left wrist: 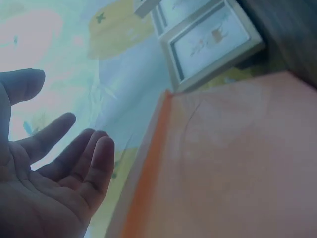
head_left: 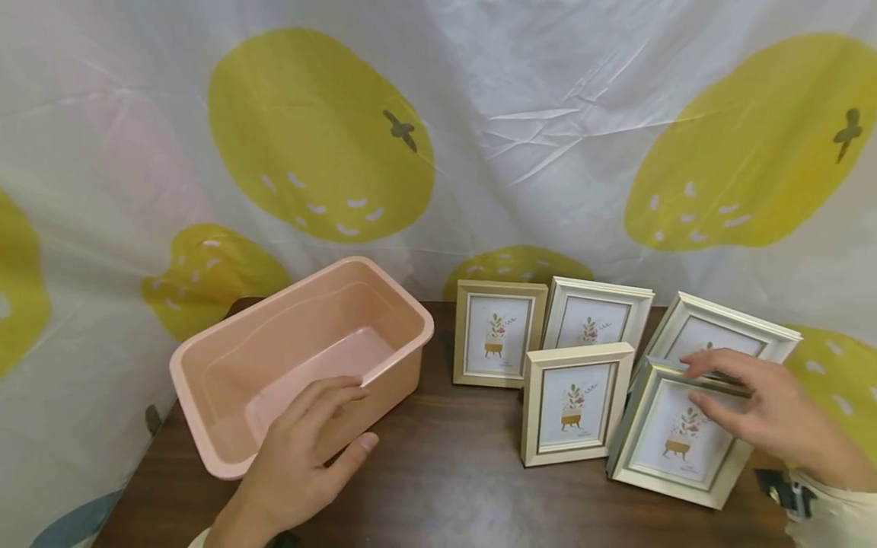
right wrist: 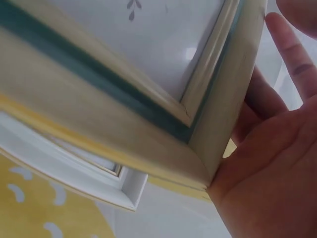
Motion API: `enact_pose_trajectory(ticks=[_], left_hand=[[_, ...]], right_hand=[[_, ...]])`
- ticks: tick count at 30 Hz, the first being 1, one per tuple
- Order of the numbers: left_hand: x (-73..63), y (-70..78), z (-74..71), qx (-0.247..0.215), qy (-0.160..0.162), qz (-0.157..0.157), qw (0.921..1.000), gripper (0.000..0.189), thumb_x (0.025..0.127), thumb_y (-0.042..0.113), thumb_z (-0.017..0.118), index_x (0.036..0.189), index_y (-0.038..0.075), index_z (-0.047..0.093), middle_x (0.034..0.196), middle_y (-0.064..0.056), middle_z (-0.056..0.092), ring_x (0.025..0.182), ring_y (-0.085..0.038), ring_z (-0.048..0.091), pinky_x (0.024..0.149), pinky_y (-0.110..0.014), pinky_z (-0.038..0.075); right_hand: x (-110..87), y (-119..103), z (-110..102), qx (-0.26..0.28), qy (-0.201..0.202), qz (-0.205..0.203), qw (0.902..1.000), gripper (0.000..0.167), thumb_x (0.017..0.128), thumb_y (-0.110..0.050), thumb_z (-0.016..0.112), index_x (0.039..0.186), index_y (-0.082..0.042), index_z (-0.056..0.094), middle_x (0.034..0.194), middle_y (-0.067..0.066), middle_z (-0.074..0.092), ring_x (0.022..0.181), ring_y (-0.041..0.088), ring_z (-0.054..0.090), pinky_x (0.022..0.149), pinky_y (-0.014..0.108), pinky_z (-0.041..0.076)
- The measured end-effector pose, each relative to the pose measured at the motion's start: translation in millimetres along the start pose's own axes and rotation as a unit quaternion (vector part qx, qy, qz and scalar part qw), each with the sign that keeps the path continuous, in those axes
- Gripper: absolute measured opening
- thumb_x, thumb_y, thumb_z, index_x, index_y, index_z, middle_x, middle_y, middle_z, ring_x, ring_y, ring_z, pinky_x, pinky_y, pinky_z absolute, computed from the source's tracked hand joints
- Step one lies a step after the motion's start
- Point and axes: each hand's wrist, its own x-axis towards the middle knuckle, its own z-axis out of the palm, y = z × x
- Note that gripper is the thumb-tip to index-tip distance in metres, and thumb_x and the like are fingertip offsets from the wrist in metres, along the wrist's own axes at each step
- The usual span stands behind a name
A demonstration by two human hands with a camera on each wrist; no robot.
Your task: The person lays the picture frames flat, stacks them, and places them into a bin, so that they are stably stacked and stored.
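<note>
A pink plastic bin (head_left: 384,380) stands at the left of the table. My left hand (head_left: 301,449) is at its near long side, fingers relaxed and holding nothing; the left wrist view shows the palm beside the bin wall (left wrist: 237,163). At the right, a cream picture frame with a greenish inner line (head_left: 637,476) leans upright in the front row. My right hand (head_left: 774,411) is around its upper right corner, fingers over the top edge and thumb before the picture. In the right wrist view, some fingers (right wrist: 262,94) pass behind the frame's side (right wrist: 233,94).
Beside that frame stands another front-row cream frame (head_left: 530,418). Behind them are a tan frame (head_left: 462,335), a white frame (head_left: 637,304) and another pale frame (head_left: 740,323). A curtain with yellow fruit prints (head_left: 322,137) hangs behind the dark wooden table (head_left: 438,472).
</note>
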Motion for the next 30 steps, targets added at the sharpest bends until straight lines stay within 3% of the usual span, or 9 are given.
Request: enact_pose_trajectory(ticks=[2, 5, 11, 18, 25, 30], left_hand=[[-0.9, -0.9, 5.6, -0.015, -0.010, 0.009, 0.9998, 0.049, 0.089, 0.020, 0.085, 0.135, 0.020, 0.066, 0.137, 0.002, 0.066, 0.114, -0.014, 0.067, 0.094, -0.020, 0.055], [-2.3, -2.6, 13.8, -0.029, -0.025, 0.016, 0.9992, 0.045, 0.092, 0.021, 0.083, 0.134, 0.021, 0.066, 0.133, 0.003, 0.068, 0.118, -0.013, 0.066, 0.095, -0.025, 0.057], [-5.0, -2.3, 27.5, -0.066, -0.047, 0.025, 0.9964, 0.039, 0.095, 0.022, 0.080, 0.131, 0.023, 0.067, 0.132, 0.004, 0.069, 0.112, -0.013, 0.069, 0.089, -0.031, 0.062], [-10.7, -2.0, 43.2, -0.095, -0.071, 0.019, 0.9927, 0.035, 0.096, 0.025, 0.079, 0.129, 0.028, 0.068, 0.131, 0.009, 0.069, 0.104, -0.007, 0.068, 0.083, -0.028, 0.060], [-13.6, -1.8, 53.0, -0.129, -0.090, 0.019, 0.9874, 0.033, 0.097, 0.024, 0.077, 0.128, 0.028, 0.068, 0.130, 0.009, 0.069, 0.105, -0.008, 0.067, 0.083, -0.025, 0.058], [-14.1, -2.0, 56.5, -0.145, -0.109, 0.006, 0.9835, 0.033, 0.097, 0.027, 0.078, 0.128, 0.030, 0.068, 0.130, 0.014, 0.068, 0.109, -0.006, 0.066, 0.084, -0.026, 0.058]], right_hand=[[0.8, 1.5, -1.5, -0.005, -0.005, -0.005, 1.0000, 0.062, 0.059, 0.012, 0.090, 0.107, -0.026, 0.077, 0.114, -0.019, 0.073, 0.119, -0.020, 0.054, 0.103, 0.000, 0.035], [0.7, 3.7, -3.2, -0.012, -0.017, -0.006, 0.9998, 0.061, 0.060, 0.011, 0.090, 0.105, -0.028, 0.077, 0.116, -0.019, 0.073, 0.124, -0.022, 0.051, 0.105, 0.000, 0.034], [-3.5, 8.3, -5.0, -0.030, -0.050, 0.008, 0.9983, 0.059, 0.063, 0.009, 0.089, 0.104, -0.032, 0.080, 0.123, -0.020, 0.070, 0.135, -0.026, 0.036, 0.106, -0.004, 0.026], [-4.3, 10.3, -3.2, -0.015, -0.061, -0.016, 0.9979, 0.063, 0.061, 0.017, 0.084, 0.105, -0.029, 0.081, 0.107, -0.015, 0.072, 0.115, -0.018, 0.051, 0.097, -0.001, 0.034], [-8.1, 7.4, -3.7, 0.006, -0.055, -0.001, 0.9985, 0.065, 0.061, 0.019, 0.081, 0.104, -0.029, 0.081, 0.109, -0.021, 0.072, 0.124, -0.023, 0.045, 0.103, -0.002, 0.031], [-10.0, 0.7, -9.0, 0.003, -0.064, 0.019, 0.9977, 0.064, 0.065, 0.019, 0.080, 0.106, -0.030, 0.080, 0.106, -0.024, 0.073, 0.120, -0.023, 0.048, 0.098, -0.003, 0.033]])
